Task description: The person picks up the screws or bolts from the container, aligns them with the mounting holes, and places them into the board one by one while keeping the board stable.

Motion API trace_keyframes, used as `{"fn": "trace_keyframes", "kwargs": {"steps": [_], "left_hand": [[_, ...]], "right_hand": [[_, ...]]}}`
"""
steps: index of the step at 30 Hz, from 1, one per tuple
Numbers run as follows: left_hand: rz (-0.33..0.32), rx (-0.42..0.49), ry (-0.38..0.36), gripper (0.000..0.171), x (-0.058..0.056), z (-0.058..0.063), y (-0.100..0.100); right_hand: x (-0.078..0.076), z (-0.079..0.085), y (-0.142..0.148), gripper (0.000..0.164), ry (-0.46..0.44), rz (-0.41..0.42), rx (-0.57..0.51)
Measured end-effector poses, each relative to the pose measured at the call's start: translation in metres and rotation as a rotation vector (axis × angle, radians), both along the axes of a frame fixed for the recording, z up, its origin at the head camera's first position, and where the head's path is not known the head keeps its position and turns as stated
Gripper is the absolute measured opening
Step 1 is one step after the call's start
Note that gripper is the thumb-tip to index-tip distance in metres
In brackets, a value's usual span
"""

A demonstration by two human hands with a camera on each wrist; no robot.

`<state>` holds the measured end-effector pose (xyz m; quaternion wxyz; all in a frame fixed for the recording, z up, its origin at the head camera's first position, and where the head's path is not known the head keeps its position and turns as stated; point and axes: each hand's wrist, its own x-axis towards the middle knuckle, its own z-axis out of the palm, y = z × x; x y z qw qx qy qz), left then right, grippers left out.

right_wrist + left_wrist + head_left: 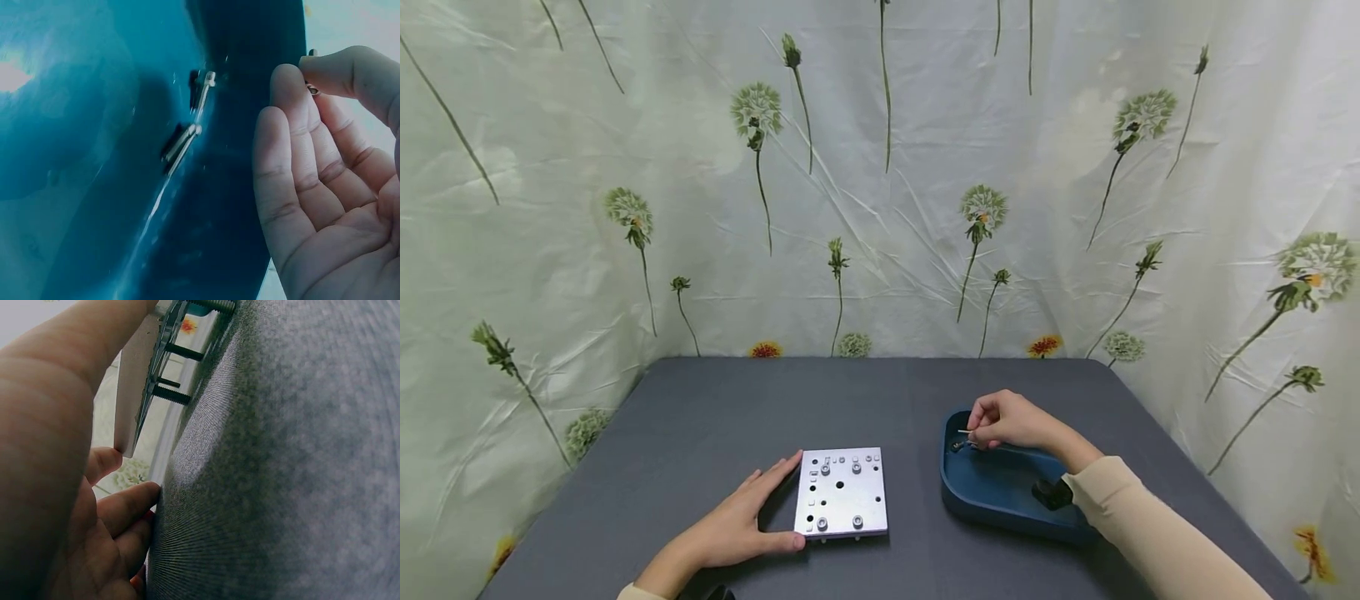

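Left of a deep-blue, rounded rectangular tray (992,517), you spread your left hand (741,521), thumb and fingers apart, against a silver, square metal plate (856,500) with threaded bolts (172,395) projecting beneath. Above the tray, your right hand (1015,421) pinches a small, slim metal piece (314,90); slender silvery screws (182,150) lie inside.

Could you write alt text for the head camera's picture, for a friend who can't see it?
A person's right hand pinches a small metal piece over a blue tray while the left hand touches the left edge of a silver plate dotted with bolts. A gray table lies below, a flowered curtain behind.
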<state>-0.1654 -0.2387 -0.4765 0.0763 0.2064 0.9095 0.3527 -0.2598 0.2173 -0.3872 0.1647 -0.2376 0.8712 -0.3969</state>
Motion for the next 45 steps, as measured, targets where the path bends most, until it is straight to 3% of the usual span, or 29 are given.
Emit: {"fn": "trace_keyframes", "kwargs": {"steps": [6, 13, 32, 45], "left_hand": [[0.023, -0.003, 0.003, 0.112, 0.005, 0.001, -0.008], [-0.009, 0.011, 0.010, 0.112, 0.001, 0.000, -0.002], [-0.014, 0.003, 0.046, 0.113, 0.001, 0.001, 0.000], [-0.004, -0.001, 0.006, 0.114, 0.000, 0.000, -0.001]], "right_hand": [[-0.005, -0.004, -0.019, 0.012, -0.010, 0.040, -0.040], [-0.004, 0.000, -0.026, 0.013, -0.010, 0.022, -0.038], [-0.012, 0.005, -0.053, 0.012, 0.037, 0.036, -0.061], [-0.015, 0.006, -0.073, 0.010, 0.035, 0.046, -0.091]]}}
